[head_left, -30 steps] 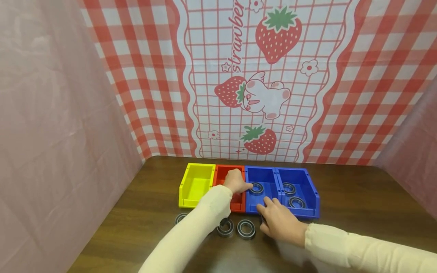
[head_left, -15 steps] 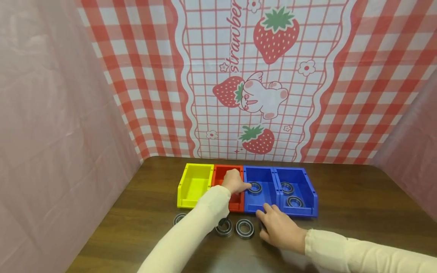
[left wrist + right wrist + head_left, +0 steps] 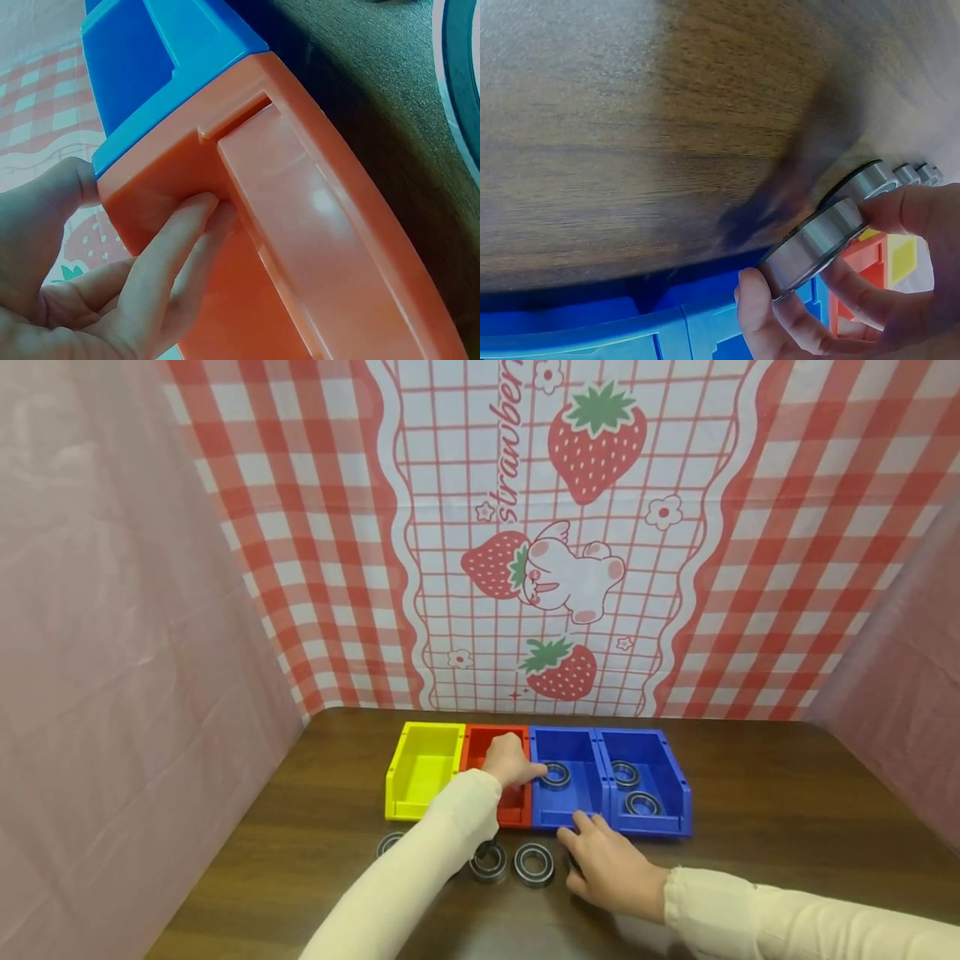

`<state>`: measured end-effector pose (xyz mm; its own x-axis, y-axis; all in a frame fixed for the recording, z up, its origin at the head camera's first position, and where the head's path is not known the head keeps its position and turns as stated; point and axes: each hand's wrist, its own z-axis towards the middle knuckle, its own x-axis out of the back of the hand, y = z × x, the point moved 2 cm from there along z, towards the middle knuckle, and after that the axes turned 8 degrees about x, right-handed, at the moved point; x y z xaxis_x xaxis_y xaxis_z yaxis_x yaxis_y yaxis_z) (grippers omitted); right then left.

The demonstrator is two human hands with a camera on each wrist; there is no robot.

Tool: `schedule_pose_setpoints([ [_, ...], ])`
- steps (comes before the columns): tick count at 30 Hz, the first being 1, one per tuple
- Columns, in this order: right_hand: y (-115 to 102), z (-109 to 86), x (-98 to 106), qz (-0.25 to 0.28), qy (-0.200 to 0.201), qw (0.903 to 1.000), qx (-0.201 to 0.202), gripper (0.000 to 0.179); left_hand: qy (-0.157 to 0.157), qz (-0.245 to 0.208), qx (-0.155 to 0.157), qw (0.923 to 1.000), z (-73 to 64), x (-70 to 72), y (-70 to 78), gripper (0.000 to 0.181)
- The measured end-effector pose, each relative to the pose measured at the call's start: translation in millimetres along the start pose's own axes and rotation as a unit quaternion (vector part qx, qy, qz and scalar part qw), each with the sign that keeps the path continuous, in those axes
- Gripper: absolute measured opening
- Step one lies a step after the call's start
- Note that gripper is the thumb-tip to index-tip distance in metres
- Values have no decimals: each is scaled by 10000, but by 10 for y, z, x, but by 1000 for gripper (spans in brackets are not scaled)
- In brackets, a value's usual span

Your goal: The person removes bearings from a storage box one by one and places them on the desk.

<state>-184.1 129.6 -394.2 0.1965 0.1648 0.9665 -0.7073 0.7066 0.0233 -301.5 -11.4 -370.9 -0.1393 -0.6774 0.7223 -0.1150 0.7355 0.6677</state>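
Observation:
My left hand (image 3: 513,762) reaches into the red bin (image 3: 514,817). In the left wrist view, its thumb (image 3: 67,180) lies at the outer edge by the blue bin and its fingers (image 3: 161,270) press inside, gripping the side wall. Low in front of the blue bins, my right hand (image 3: 615,870) pinches a ball bearing (image 3: 810,251) on edge between thumb and fingertips, mostly hidden in the head view. One bearing (image 3: 556,786) lies in the left blue bin (image 3: 567,817). Two more, a rear bearing (image 3: 625,785) and a front bearing (image 3: 642,814), lie in the right blue bin (image 3: 678,823).
A yellow bin (image 3: 397,810) stands left of the red one, closing the row. Several bearings lie before the row, among them a near bearing (image 3: 519,865), another bearing (image 3: 488,880), and one bearing (image 3: 382,847) partly behind the left sleeve (image 3: 408,877). A checked cloth (image 3: 330,560) hangs behind.
The head view has shifted slightly, carrying bins and cloth left in the picture. My right hand has drawn back a little from the blue bins' front. My left hand keeps its place on the red bin.

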Motion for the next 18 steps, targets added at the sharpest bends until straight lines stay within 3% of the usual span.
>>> schedule_pose_setpoints([
  [18, -7, 4, -30, 182, -124, 9996, -181, 31, -31, -24, -44, 10000, -22, 1, -2, 35],
])
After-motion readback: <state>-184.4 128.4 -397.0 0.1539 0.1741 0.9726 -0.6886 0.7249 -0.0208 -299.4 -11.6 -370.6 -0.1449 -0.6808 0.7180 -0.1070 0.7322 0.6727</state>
